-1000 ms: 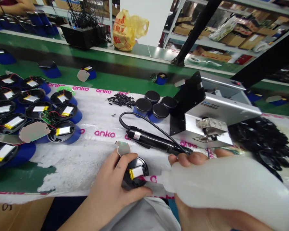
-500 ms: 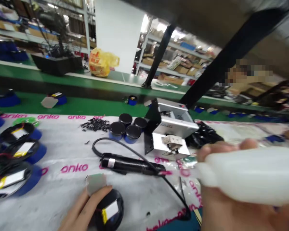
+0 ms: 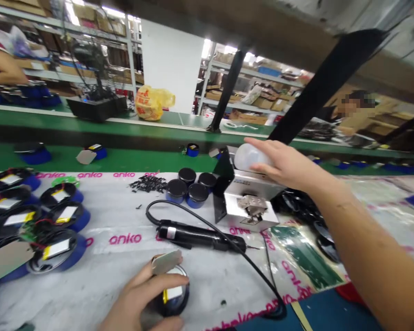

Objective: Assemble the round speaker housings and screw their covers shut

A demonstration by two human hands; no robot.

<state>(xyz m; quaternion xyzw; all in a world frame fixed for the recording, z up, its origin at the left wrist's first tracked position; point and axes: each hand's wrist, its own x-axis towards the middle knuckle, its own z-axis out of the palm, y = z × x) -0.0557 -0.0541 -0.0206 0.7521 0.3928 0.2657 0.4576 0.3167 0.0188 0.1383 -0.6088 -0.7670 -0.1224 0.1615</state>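
Probably for steadiness, the left grip clasped a cup near the bench's front edge — right grip grasped a bottle.

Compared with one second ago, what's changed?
The right hand moved the white squeeze bottle from the round battery housing forward to the silver machine, its grip still around it. Nothing visibly let go. Unchanged: left hand holding the housing, electric screwdriver lying nearby, four black-topped blue cups beside the machine.
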